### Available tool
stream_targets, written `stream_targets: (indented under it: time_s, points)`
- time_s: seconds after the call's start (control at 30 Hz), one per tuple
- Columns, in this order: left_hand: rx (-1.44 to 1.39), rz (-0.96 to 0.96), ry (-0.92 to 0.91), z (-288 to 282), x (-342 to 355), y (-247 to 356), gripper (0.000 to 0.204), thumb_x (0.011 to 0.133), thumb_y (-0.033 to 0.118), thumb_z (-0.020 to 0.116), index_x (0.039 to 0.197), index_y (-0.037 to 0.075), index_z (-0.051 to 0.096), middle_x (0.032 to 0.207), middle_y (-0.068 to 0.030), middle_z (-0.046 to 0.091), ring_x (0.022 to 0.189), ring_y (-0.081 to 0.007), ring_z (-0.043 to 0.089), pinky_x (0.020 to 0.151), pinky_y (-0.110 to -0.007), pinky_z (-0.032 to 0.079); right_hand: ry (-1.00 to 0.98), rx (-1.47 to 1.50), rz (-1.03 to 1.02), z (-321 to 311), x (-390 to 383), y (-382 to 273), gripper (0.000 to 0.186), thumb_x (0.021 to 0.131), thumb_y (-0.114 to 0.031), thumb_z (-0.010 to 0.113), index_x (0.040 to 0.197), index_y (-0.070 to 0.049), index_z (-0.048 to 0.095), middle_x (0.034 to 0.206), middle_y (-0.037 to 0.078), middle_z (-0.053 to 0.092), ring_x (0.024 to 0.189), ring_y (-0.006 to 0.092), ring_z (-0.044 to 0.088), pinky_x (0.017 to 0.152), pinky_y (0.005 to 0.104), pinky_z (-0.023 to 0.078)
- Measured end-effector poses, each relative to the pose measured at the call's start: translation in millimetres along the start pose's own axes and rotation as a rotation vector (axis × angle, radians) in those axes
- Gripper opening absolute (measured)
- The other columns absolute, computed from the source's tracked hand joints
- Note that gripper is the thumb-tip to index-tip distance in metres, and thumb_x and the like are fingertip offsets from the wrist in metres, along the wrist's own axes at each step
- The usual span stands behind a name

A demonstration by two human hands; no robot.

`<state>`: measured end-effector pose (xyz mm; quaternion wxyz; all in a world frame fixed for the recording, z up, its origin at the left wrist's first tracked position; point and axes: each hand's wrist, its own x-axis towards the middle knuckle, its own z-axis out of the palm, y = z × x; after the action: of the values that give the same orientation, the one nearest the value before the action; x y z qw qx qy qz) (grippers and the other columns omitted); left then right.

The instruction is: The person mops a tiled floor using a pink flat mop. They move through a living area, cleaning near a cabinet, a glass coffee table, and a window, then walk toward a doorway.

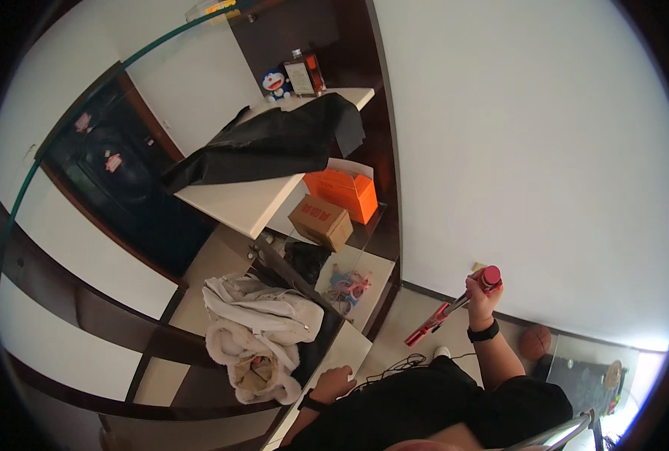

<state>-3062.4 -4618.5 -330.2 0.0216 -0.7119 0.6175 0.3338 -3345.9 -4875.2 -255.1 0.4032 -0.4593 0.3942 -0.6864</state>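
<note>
My right hand (483, 295) is wrapped round the upper end of a metal pole with a red cap (489, 275). At the pole's lower end is a narrow red and dark head (427, 326), like that of a mop, slanting down to the left. My left hand (333, 384) is low, beside the pale cabinet top (340, 359), with its fingers loosely curled and nothing visible in them. Nearest to it on the left, a heap of cream clothing with fluffy trim (267, 316) lies on a dark surface.
Black cloth (274, 143) drapes over a cream shelf (233, 203). Below stand an orange box (346, 192) and a brown carton (321, 222). A figurine (276, 84) and a bottle (301, 77) stand behind. Dark cables (395, 367) and a basketball (534, 342) lie on the floor.
</note>
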Motion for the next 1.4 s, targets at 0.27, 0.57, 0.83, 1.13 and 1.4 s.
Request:
stream_targets:
  time_s: [0.27,0.57,0.83,1.13,1.4]
  points:
    - [-0.117,-0.327,0.019,31,31,58,0.044,0.080,0.042,0.060,0.106,0.006,0.055,0.090,-0.0182,0.064,0.089,-0.0346,0.060,0.077,-0.043,0.047,-0.283,0.078,0.064,-1,60,56,0.019,0.072,0.008,0.062,0.082,-0.005,0.051,0.072,0.002,0.054,0.061,0.0097,0.052,0.055,0.0232,0.043]
    - [-0.215,-0.409,0.108,41,77,139,0.042,0.082,0.038,0.057,0.107,0.005,0.056,0.094,-0.0190,0.064,0.090,-0.0345,0.061,0.079,-0.042,0.048,-0.723,-0.131,0.237,-27,93,125,0.022,0.071,-0.003,0.071,0.083,-0.004,0.053,0.076,0.005,0.057,0.072,0.0155,0.056,0.066,0.0285,0.046]
    - [-0.252,-0.448,0.118,65,69,175,0.041,0.083,0.037,0.057,0.107,0.004,0.056,0.093,-0.0208,0.064,0.090,-0.0366,0.060,0.079,-0.044,0.047,-1.344,0.014,0.212,-53,134,156,0.025,0.070,-0.007,0.074,0.088,-0.007,0.056,0.083,0.003,0.059,0.075,0.0148,0.059,0.067,0.0294,0.049]
    - [-0.314,-0.506,0.241,111,42,218,0.040,0.082,0.037,0.057,0.106,0.005,0.057,0.092,-0.0202,0.064,0.091,-0.0371,0.060,0.079,-0.045,0.047,-1.709,-0.273,0.942,-114,136,97,0.041,0.077,-0.021,0.067,0.113,-0.008,0.052,0.106,0.013,0.060,0.098,0.0318,0.060,0.080,0.0403,0.050]
    - [-0.458,-0.702,0.303,211,-32,244,0.038,0.077,0.038,0.059,0.102,0.009,0.059,0.095,-0.0178,0.064,0.093,-0.0347,0.060,0.080,-0.044,0.047,-1.351,-0.040,1.834,-238,138,95,0.044,0.083,0.000,0.054,0.124,-0.003,0.038,0.106,0.024,0.057,0.093,0.0372,0.063,0.073,0.0467,0.054]
